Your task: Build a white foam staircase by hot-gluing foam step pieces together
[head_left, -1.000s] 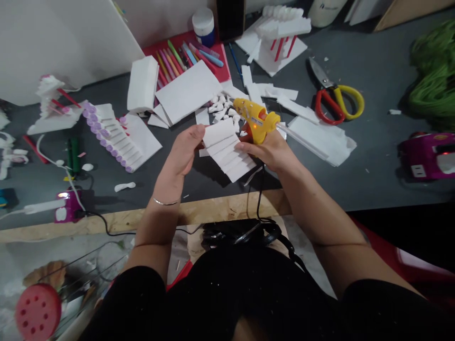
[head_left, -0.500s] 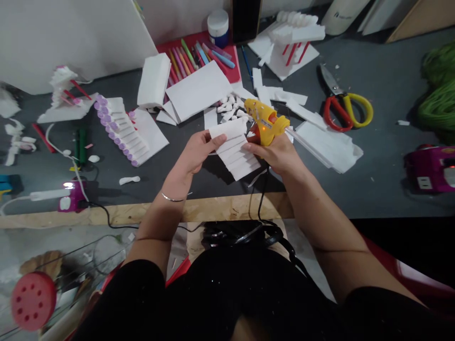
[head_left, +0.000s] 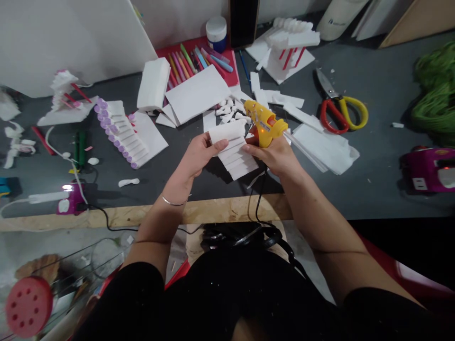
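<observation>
One glue gun (head_left: 266, 125), yellow, orange light lit, front end pointed away from the wearer and leftward; taken as landmark for all places below. One right hand (head_left: 279, 154), its grip closed round the gun's handle, thumb reaching the panel's right side; whether that thumb pressed or merely rested could not be told. One white panel (head_left: 236, 158), ridged with overlapping strips, held just left of the gun and above the table (head_left: 384, 102). One left hand (head_left: 197, 154), farther left of the gun, its grip pinched on the panel's left side, thumb on top, fingers partly hidden. One heap of small white pieces (head_left: 231, 112), near the gun's front end, to its left. One pair of scissors (head_left: 333, 96), red and yellow handles, right of the gun. One stepped piece (head_left: 124, 132) edged with lilac discs, well left of the gun. Handling, as judged: the work seemed to call for a steady pinch that spared the ridges, light pressure from the right thumb, the gun's hot end turned clear of the left fingers, and its cord (head_left: 261, 201) left slack.
</observation>
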The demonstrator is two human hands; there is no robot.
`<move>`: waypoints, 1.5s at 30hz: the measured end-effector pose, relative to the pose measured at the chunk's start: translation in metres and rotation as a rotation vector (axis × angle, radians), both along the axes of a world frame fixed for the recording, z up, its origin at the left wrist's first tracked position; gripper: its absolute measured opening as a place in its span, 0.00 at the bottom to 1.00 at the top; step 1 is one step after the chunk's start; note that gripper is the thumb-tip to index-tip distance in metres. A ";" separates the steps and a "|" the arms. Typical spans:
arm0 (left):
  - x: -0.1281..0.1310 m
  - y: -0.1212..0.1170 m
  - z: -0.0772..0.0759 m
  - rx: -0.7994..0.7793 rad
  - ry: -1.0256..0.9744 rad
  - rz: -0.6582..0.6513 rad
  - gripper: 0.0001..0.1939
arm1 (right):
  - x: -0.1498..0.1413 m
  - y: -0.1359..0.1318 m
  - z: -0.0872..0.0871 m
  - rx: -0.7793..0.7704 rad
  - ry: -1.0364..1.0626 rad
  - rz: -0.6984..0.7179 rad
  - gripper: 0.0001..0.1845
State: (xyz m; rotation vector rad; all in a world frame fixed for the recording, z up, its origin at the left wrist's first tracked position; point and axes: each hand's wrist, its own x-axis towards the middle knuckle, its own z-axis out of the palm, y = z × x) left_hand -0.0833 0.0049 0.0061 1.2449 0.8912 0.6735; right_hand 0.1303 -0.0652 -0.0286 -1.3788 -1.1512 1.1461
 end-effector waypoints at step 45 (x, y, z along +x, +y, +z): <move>0.000 0.002 0.002 0.030 0.077 0.182 0.29 | -0.006 0.004 0.011 -0.015 0.005 -0.037 0.34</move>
